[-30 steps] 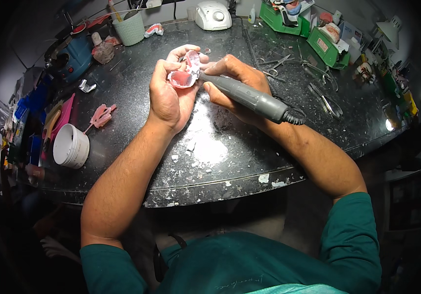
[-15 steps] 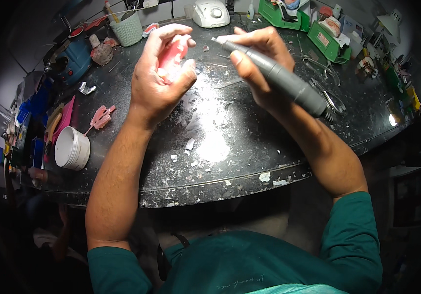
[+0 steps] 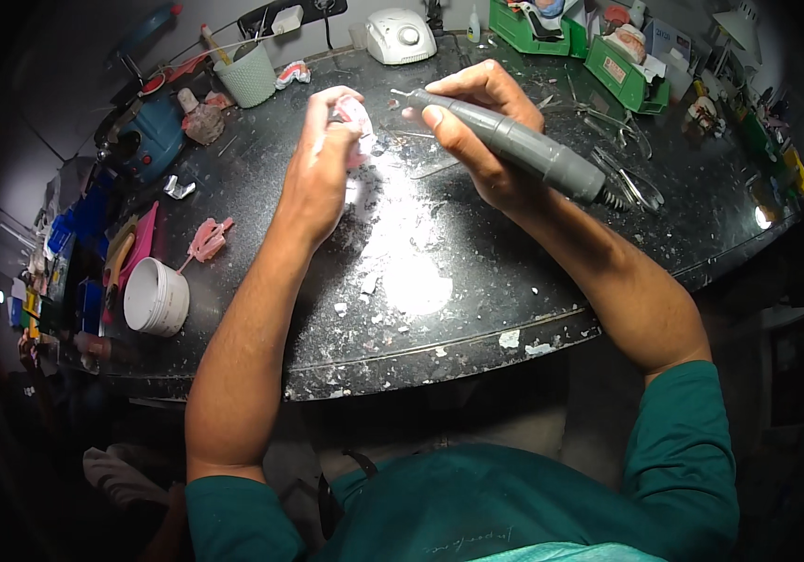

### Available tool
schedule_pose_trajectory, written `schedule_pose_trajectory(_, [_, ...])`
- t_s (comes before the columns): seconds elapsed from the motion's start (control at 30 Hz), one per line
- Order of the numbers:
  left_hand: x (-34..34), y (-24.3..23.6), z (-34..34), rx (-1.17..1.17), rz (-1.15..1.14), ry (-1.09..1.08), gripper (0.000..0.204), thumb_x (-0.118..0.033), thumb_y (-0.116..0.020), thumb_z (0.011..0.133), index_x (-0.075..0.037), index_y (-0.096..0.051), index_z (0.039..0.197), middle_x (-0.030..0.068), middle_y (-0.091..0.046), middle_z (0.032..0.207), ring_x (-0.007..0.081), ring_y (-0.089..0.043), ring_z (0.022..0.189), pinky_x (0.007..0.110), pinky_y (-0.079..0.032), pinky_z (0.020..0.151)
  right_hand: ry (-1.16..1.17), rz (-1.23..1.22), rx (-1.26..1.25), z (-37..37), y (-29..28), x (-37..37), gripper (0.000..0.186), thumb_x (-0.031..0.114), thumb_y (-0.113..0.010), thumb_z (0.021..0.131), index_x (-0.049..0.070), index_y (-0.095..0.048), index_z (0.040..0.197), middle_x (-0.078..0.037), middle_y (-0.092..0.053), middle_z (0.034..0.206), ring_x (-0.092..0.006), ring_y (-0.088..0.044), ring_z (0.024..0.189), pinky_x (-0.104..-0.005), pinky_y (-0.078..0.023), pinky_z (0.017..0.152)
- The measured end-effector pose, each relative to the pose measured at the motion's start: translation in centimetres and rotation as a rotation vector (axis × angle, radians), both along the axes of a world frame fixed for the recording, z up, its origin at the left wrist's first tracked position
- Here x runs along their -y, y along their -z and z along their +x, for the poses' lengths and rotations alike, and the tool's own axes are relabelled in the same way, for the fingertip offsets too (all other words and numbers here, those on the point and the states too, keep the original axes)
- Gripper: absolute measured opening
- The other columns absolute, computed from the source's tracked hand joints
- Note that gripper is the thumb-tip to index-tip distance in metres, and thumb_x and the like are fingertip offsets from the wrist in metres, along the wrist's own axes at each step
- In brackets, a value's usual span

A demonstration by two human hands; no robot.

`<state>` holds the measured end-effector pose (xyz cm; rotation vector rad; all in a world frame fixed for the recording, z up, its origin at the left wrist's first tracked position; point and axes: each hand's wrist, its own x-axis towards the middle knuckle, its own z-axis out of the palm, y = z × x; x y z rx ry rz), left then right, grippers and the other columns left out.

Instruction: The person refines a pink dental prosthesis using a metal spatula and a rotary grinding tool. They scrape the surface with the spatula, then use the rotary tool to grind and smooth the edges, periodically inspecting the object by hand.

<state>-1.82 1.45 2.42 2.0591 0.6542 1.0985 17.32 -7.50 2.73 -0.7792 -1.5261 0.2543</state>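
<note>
My left hand [image 3: 322, 173] is closed round a pink denture piece [image 3: 355, 114], its fingers and thumb pinching it, with white dust on the skin. Part of the piece is hidden by the fingers. In my right hand [image 3: 493, 176] lies a grey rotary handpiece [image 3: 547, 155], gripped like a pen, with a thin metal bur [image 3: 403, 92] at its tip. The bur points left towards the denture piece, and a gap shows between them. Both hands are above the black worktable [image 3: 327, 347], where bright light falls.
A white tub [image 3: 156, 298] and a pink branched piece [image 3: 208, 240] sit at left. Behind them are a blue machine [image 3: 151, 136] and a pale basket [image 3: 247, 77]. A white control box [image 3: 400, 37] and green bins [image 3: 622, 80] stand at the back; metal tools [image 3: 628, 180] lie right.
My left hand has turned, so the denture piece shows a paler side instead of its red face. The handpiece tilts flatter in my right hand. The whole view has shifted slightly.
</note>
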Motion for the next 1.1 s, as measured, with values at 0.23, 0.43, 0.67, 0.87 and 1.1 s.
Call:
schedule_pose_trajectory(0.23, [2.3,-1.6,0.2,0.361,-0.232,0.215,0.035,-0.023,-0.041,0.101,-0.007,-0.037,0.132,0.0077,-0.054,0.101,0.0090,-0.052,0.077,0.021,-0.042,0.063,0.052,0.049,0.099,-0.8,-0.2,1.0,0.021,0.009,-0.069,0.089,0.000,-0.060,0.105,-0.010,-0.067,0.097,-0.0084,-0.062,0.082,-0.0249,-0.052,0.076])
schedule_pose_trajectory(0.43, [3.1,-1.3,1.3,0.564,-0.116,0.293,0.042,-0.005,-0.055,0.099,-0.002,-0.032,0.134,0.0175,-0.054,0.122,0.0206,-0.061,0.108,0.032,-0.055,0.089,0.147,0.259,0.069,-1.2,-0.3,0.2,0.027,0.016,-0.079,0.081,0.003,-0.064,0.099,-0.007,-0.070,0.086,-0.0143,-0.071,0.080,-0.0284,-0.058,0.074])
schedule_pose_trajectory(0.67, [3.6,-1.1,0.9,0.619,-0.340,0.364,0.042,-0.001,-0.062,0.094,-0.006,-0.038,0.129,0.0199,-0.056,0.129,0.0249,-0.061,0.116,0.039,-0.054,0.100,0.225,0.296,0.194,-0.4,-0.5,0.2,0.034,0.020,-0.083,0.078,0.004,-0.064,0.101,-0.010,-0.070,0.090,-0.0207,-0.073,0.082,-0.0305,-0.059,0.073])
schedule_pose_trajectory(0.87, [3.3,-0.9,0.5,0.610,-0.502,0.372,0.041,-0.010,-0.062,0.095,-0.008,-0.039,0.128,0.0151,-0.053,0.127,0.0241,-0.060,0.118,0.038,-0.056,0.096,0.175,0.261,0.227,-0.4,-0.6,0.5,0.027,0.006,-0.075,0.082,0.001,-0.063,0.107,-0.012,-0.072,0.105,-0.0141,-0.070,0.095,-0.0290,-0.058,0.083])
schedule_pose_trajectory(1.1, [3.3,-0.6,0.6,0.624,-0.542,0.413,0.041,-0.011,-0.061,0.096,-0.007,-0.038,0.130,0.0141,-0.054,0.126,0.0226,-0.061,0.116,0.036,-0.056,0.095,0.245,0.258,0.293,-0.2,-1.1,1.0,0.028,0.012,-0.078,0.081,0.002,-0.065,0.104,-0.012,-0.073,0.105,-0.0157,-0.072,0.093,-0.0289,-0.059,0.083])
